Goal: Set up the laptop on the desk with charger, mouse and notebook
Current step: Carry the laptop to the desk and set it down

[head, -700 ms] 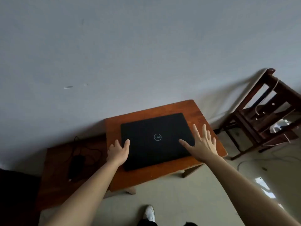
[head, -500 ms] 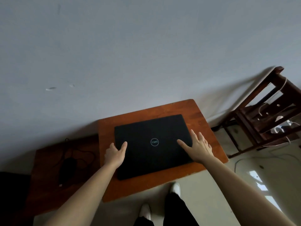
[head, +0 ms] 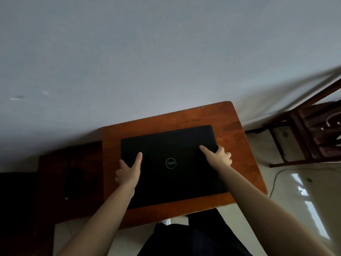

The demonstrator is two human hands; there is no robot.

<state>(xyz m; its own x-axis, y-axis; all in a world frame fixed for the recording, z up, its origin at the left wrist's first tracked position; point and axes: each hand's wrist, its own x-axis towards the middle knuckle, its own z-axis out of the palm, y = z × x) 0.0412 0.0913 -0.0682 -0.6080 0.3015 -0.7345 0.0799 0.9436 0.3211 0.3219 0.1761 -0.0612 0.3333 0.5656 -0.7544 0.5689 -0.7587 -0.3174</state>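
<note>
Laptop [head: 171,163], closed, flat on desk [head: 238,137]. Left hand [head: 129,171] and right hand [head: 218,156] clasping its side edges, thumbs on lid. Charger [head: 73,179], possibly, on darker surface to left.

The fingers of the left hand [head: 129,172] and right hand [head: 220,157] curl out of sight past the side edges of the closed laptop [head: 171,163]. A dark object [head: 73,180] on the lower surface at left is too dim to identify. The wooden chair [head: 313,133] is cut off by the right edge and blurred.
</note>
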